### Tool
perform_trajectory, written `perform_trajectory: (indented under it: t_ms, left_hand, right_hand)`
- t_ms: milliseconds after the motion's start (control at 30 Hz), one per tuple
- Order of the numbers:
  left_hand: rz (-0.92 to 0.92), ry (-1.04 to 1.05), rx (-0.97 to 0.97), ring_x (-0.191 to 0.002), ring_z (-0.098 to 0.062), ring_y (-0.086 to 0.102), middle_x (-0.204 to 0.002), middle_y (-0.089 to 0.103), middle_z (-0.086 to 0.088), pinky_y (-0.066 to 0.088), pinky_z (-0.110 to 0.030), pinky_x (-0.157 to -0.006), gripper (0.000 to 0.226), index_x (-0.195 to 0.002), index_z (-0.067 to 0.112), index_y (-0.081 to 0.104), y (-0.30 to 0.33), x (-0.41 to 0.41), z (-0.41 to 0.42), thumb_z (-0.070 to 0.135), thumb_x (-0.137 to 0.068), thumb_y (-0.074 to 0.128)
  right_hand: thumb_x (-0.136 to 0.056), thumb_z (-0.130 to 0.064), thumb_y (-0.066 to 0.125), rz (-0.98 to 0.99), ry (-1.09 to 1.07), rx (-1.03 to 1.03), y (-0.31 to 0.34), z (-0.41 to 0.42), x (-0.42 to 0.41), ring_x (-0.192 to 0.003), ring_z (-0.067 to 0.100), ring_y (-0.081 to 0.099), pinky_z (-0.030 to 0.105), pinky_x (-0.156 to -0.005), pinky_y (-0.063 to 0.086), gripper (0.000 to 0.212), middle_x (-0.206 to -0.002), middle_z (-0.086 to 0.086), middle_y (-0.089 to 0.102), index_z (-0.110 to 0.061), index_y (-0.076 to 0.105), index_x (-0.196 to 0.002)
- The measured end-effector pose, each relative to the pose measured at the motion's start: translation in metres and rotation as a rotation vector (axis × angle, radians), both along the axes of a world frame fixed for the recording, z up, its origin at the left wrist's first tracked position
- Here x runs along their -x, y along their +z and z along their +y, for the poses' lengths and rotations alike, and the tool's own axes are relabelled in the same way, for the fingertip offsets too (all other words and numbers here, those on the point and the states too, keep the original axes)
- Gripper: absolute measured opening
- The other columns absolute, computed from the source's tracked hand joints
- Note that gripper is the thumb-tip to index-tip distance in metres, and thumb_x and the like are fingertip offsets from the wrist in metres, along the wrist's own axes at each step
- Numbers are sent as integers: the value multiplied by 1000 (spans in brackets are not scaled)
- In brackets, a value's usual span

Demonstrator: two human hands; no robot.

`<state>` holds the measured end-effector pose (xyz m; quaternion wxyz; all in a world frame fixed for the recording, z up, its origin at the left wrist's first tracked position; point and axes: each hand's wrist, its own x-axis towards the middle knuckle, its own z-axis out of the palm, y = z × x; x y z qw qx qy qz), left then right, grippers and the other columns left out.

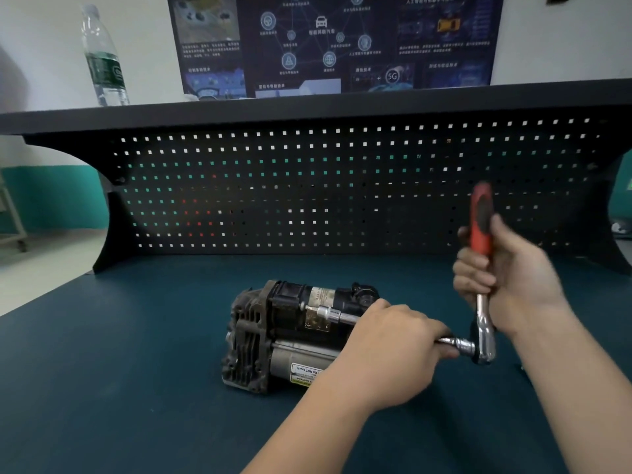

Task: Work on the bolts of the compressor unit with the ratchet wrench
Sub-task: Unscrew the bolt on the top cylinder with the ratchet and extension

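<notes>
Ratchet engaged on a compressor bolt, turning under way.

The grimy black-and-grey metal compressor unit [290,336] lies on its side mid-bench; the red-handled chrome ratchet wrench [481,268] reaches it through a long chrome extension bar [338,316] meeting a bolt on its upper flank. The right hand [506,271] is wrapped round the handle, the left hand [393,350] curled round the extension. How many bolts are finished I cannot tell; none lie loose. The dark teal bench mat [136,354] backs onto a black perforated pegboard [307,186]; a clear plastic water bottle [104,56] stands on the shelf, under a dark blue wall poster [335,42].
</notes>
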<state>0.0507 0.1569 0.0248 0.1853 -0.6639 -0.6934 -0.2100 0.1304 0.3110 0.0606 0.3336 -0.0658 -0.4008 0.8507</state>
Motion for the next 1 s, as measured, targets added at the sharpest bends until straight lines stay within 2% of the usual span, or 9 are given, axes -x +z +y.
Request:
perform_trajectory:
  t_ms: [100, 200, 267, 367, 467, 667, 767, 833, 1000]
  left_hand:
    - [-16, -11, -28, -84, -21, 56, -87, 64, 2, 29, -33, -76, 18, -101, 22, 61, 2, 0, 1, 29, -96, 45]
    - [-6, -11, -29, -80, -21, 58, -82, 64, 2, 29, -32, -75, 17, -95, 21, 62, 2, -1, 0, 27, -96, 46]
    - [40, 17, -20, -80, -21, 57, -82, 64, 2, 29, -32, -76, 20, -95, 20, 63, 0, -1, 0, 28, -96, 44]
    - [31, 15, -15, -81, -20, 57, -83, 64, 3, 31, -32, -79, 21, -97, 22, 63, -1, 0, 0, 28, -97, 44]
    - [-5, -8, -35, -84, -18, 57, -86, 65, 4, 32, -32, -80, 20, -101, 23, 63, 0, 0, -2, 30, -97, 44]
    - [4, -17, -66, -87, -22, 58, -92, 65, 0, 29, -32, -73, 21, -110, 19, 60, 4, -3, 1, 24, -96, 46]
    - [-4, -33, -83, -80, -24, 56, -85, 63, -1, 25, -30, -68, 16, -102, 17, 62, 4, -5, 0, 19, -93, 49]
    - [24, -10, -84, -78, -23, 55, -82, 62, 0, 23, -29, -68, 15, -99, 17, 62, 0, -5, 0, 20, -94, 49]
    - [28, 0, -59, -81, -21, 55, -85, 63, 2, 27, -29, -71, 17, -103, 21, 62, -3, -3, 1, 23, -95, 47]
  right_hand:
    - [-91, -47, 51, 251, 224, -343, 17, -9, -12, -39, 6, 23, 17, -36, 26, 34, -52, -6, 38, -14, 60, -92]
    - [-91, -46, 50, 263, 278, -365, 18, -14, -13, -39, 5, 23, 15, -36, 28, 34, -53, -6, 41, -13, 60, -94]
    - [-92, -48, 47, 122, 130, -195, 14, -13, -6, -37, 3, 23, 13, -35, 26, 37, -51, -7, 37, -14, 60, -87]
    - [-96, -44, 45, -193, -40, 269, -5, -1, 5, -31, 2, 27, 12, -30, 22, 41, -45, -6, 34, -9, 53, -76]
    - [-98, -39, 43, -213, -7, 433, -11, 4, 7, -29, 2, 27, 12, -30, 22, 40, -43, -6, 32, -8, 48, -73]
    - [-92, -44, 47, 274, 232, -460, 25, -19, -18, -37, 4, 31, 16, -37, 29, 34, -53, -5, 39, -13, 58, -94]
    - [-93, -45, 47, 299, 220, -577, 26, -27, -18, -38, 2, 35, 15, -38, 33, 35, -54, -5, 42, -11, 59, -97]
    - [-94, -47, 44, 206, 69, -444, 23, -25, -11, -36, 1, 31, 15, -36, 30, 37, -52, -7, 38, -13, 61, -91]
    - [-97, -42, 44, -196, -121, 317, -5, 0, 5, -30, 1, 27, 11, -33, 22, 38, -47, -8, 36, -10, 52, -77]
